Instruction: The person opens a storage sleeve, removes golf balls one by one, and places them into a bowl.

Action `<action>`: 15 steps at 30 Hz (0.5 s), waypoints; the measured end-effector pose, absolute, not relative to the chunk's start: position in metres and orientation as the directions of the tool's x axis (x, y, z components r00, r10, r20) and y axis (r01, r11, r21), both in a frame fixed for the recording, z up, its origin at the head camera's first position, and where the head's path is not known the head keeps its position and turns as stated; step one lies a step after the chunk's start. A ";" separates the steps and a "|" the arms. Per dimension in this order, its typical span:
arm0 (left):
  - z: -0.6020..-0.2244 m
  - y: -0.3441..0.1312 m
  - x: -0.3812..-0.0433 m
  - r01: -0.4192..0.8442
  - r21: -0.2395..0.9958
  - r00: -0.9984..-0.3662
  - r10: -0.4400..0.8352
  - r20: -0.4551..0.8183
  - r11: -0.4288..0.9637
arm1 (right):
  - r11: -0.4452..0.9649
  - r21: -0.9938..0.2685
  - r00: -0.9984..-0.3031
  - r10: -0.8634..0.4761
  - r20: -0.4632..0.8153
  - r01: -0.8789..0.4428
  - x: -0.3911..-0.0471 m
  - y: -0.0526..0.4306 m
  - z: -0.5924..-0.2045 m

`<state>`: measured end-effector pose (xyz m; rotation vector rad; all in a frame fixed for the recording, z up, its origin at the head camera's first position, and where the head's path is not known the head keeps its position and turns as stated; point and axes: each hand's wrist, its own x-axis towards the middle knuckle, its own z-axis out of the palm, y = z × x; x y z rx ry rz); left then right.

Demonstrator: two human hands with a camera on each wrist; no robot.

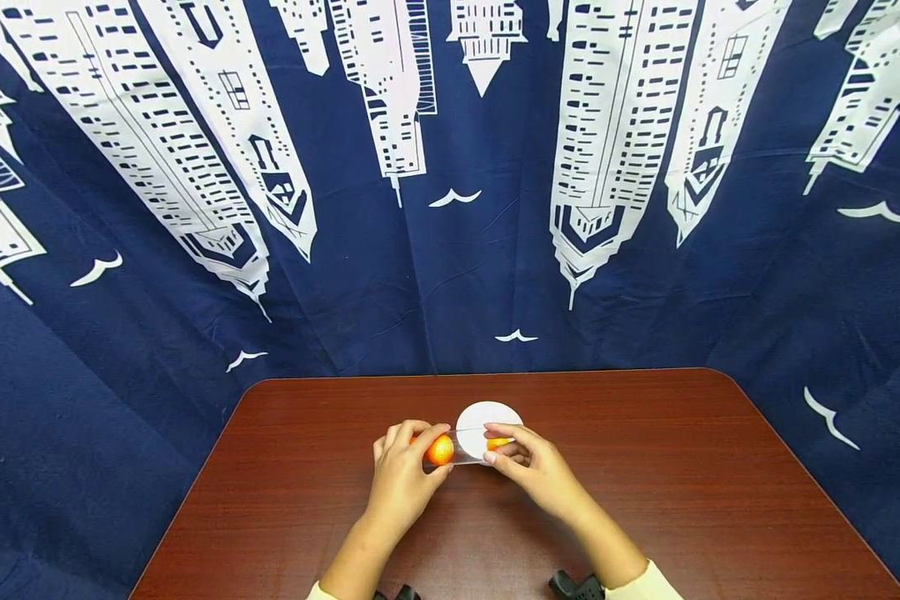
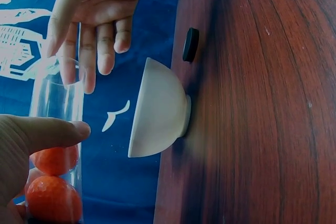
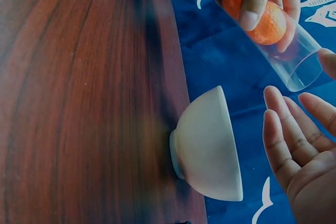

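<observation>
A clear tube [image 2: 58, 95] with orange balls [image 2: 54, 198] inside lies tilted above the table. My left hand [image 1: 403, 471] grips it around the ball end, thumb along the wall; a dark base shows there in the right wrist view. At the tube's open mouth is my right hand [image 1: 536, 467], thumb and fingertips right at the rim, fingers mostly straight, palm empty [image 3: 315, 177]. Below and beyond stands a white bowl [image 3: 207, 150], upright on the table. In the head view an orange patch [image 1: 498, 443] shows between the right fingers, overlapping the bowl.
A black disc-shaped cap [image 2: 191, 44] lies on the brown wooden table [image 1: 645, 475] beside the bowl. Behind the table's far edge hangs a dark blue cloth [image 1: 480, 275] printed with white buildings and birds. Dark objects [image 1: 576, 586] show by the forearms at the near edge.
</observation>
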<state>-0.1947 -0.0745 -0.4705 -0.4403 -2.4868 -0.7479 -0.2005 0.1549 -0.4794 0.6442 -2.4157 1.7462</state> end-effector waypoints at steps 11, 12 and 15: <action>-0.470 -0.078 -0.195 0.467 0.336 -0.791 0.216 0.573 0.818 | 0.240 -0.908 -0.912 -0.318 0.260 -0.343 -0.199 0.155 -0.483; -0.469 -0.078 -0.195 0.470 0.331 -0.789 0.222 0.573 0.818 | 0.237 -0.909 -0.910 -0.322 0.260 -0.344 -0.198 0.154 -0.483; -0.468 -0.079 -0.193 0.472 0.318 -0.790 0.234 0.567 0.822 | 0.231 -0.911 -0.909 -0.326 0.259 -0.342 -0.198 0.154 -0.485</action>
